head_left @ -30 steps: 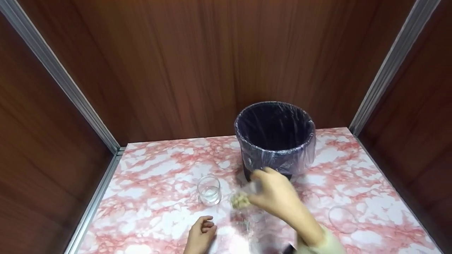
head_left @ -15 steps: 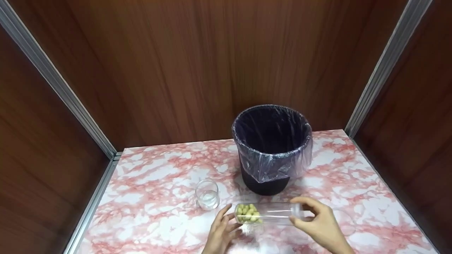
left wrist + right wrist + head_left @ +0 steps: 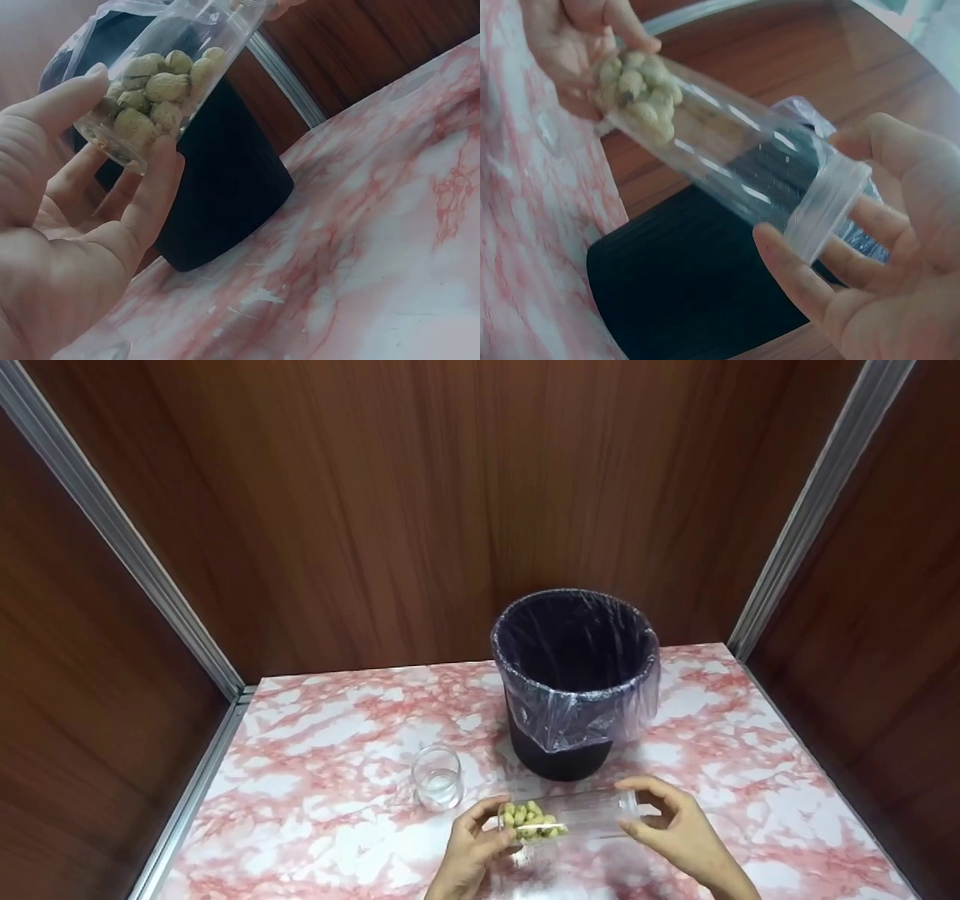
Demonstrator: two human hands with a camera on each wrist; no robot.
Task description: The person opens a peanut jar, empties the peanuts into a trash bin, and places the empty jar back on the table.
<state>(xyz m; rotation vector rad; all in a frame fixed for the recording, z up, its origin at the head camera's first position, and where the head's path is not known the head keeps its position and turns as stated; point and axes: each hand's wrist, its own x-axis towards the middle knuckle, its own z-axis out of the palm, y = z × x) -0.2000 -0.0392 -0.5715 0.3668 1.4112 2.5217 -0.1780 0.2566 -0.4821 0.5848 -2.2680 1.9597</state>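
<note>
A clear cylindrical jar (image 3: 589,814) lies sideways in the air between my two hands, in front of the bin. Several pale greenish-tan nuts, apparently peanuts in their shells (image 3: 154,90), are gathered at its base end. My left hand (image 3: 472,844) grips that base between thumb and fingers. At the other end, my right hand (image 3: 679,825) pinches the translucent ringed rim (image 3: 829,206) with thumb and fingers. Whether a cap covers this end, I cannot tell. The right wrist view shows the jar's upper part without nuts.
Behind the jar stands a black bin (image 3: 559,761) lined with a thin purplish plastic bag (image 3: 585,716). A clear glass (image 3: 437,780) is left of it on the red-and-white marbled table (image 3: 322,787). A faint clear disc (image 3: 412,86) lies on the table. Dark wood panels enclose three sides.
My right hand has drawn the jar back from beside the bin, toward the front right. My left hand, holding nothing a second ago, has moved right and now grips the jar's base.
</note>
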